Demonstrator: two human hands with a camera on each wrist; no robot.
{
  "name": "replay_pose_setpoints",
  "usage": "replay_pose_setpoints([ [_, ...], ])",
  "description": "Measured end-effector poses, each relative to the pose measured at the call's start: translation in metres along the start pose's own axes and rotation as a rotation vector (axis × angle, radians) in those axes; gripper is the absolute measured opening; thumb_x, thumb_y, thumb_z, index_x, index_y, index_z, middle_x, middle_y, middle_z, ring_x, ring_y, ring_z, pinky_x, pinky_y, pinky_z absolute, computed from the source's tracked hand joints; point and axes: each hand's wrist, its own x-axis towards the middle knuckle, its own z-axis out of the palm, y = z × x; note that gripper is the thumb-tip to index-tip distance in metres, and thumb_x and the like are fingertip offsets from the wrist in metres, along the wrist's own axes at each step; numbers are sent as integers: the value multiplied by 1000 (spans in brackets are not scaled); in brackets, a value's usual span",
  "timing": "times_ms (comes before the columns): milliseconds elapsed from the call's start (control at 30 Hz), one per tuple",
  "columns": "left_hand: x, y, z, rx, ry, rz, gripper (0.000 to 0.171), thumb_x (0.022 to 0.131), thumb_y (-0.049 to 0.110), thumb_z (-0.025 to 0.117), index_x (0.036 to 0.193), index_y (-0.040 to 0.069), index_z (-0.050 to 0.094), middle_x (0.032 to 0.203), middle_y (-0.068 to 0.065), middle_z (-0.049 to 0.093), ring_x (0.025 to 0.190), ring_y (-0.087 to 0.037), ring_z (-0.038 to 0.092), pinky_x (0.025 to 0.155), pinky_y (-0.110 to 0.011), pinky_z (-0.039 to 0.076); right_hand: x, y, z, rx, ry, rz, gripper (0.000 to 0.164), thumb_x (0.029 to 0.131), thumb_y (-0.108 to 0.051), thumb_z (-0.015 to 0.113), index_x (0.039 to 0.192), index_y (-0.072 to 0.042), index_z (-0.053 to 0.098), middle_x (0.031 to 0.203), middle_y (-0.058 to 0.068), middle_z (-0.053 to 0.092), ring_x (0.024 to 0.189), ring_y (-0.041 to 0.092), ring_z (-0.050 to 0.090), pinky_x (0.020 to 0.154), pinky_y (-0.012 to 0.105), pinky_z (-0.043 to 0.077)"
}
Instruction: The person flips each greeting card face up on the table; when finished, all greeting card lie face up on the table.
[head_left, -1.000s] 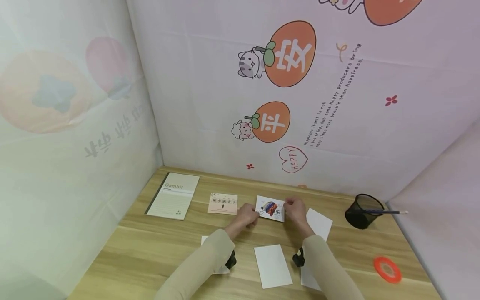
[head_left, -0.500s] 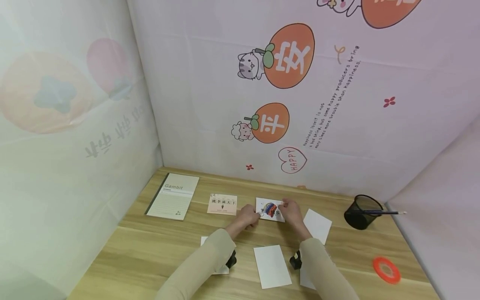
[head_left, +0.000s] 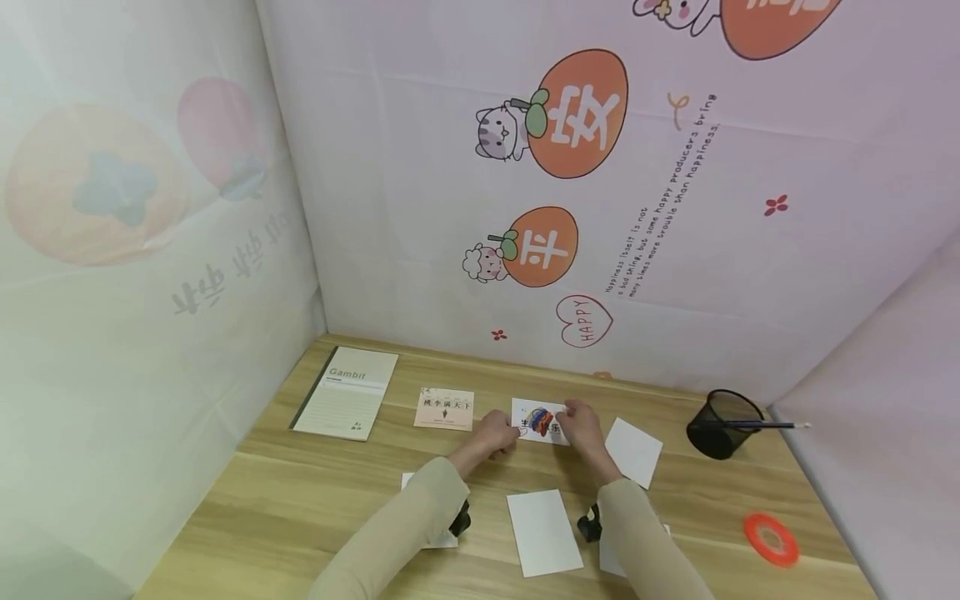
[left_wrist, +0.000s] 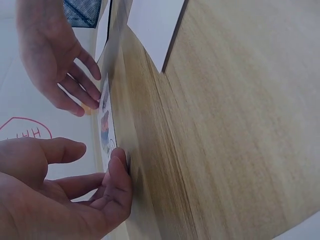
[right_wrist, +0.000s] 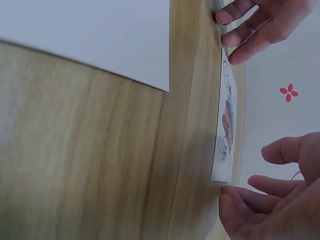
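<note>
A white printed card (head_left: 538, 422) with a colourful drawing and Chinese characters lies flat on the table. At its left edge is my left hand (head_left: 493, 432), whose loosely bent fingertips touch the card's corner. The left wrist view shows that hand's thumb (left_wrist: 67, 150) held apart from the fingers. My right hand (head_left: 582, 427) is at the card's right end. In the right wrist view the right thumb (right_wrist: 281, 151) stands off from the other fingers, which rest by the card's near edge without pinching it. A pink printed card (head_left: 444, 409) lies to the left.
Blank white cards lie nearer me, one in the middle (head_left: 544, 533) and one at the right (head_left: 633, 452); others are partly under my forearms. A notebook (head_left: 347, 393) is at the far left. At right stand a black mesh pen holder (head_left: 722, 425) with a pencil and an orange tape roll (head_left: 772, 539).
The printed card has been lowered flat onto the table. My right hand has shifted slightly left and its fingers have loosened from the card; my left hand has stayed nearly still.
</note>
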Motion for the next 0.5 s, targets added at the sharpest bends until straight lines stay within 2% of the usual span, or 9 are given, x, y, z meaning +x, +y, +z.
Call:
replay_pose_setpoints([
  [100,0,0,1,60,26,37,40,89,7,59,52,10,42,54,-8,51,44,-15,42,38,-24,33,-4,3,-1,4,32,-21,43,91,-11,54,128,11,52,125,32,55,117,44,52,98,52,43],
  [167,0,0,3,128,59,83,28,88,8,60,61,3,53,66,-12,60,52,-17,49,46,-28,43,-7,6,-2,8,57,-32,40,91,-10,54,126,10,54,124,31,57,115,44,54,96,52,45],
  [233,0,2,6,193,89,119,17,88,9,60,77,-4,63,84,-17,65,67,-21,56,61,-34,51,-11,7,-2,10,82,-37,39,90,-10,54,124,8,57,123,29,58,114,43,55,95,52,45],
  [333,0,6,10,230,118,153,22,87,10,61,101,-6,68,106,-21,64,89,-29,61,83,-43,52,-15,8,-4,13,107,-55,37,90,-10,53,123,6,58,123,28,59,111,42,57,92,52,47],
  [400,-1,9,12,213,117,177,25,87,9,61,105,-6,68,108,-21,62,95,-31,60,86,-45,51,-18,7,-7,16,121,-58,36,90,-9,53,123,5,59,122,27,59,108,41,59,89,51,49],
  [500,0,11,16,167,85,255,22,86,6,60,103,-7,68,100,-17,63,90,-27,58,79,-38,52,-20,8,-13,15,135,-56,35,90,-8,53,122,5,60,120,27,60,103,39,62,80,47,52],
])
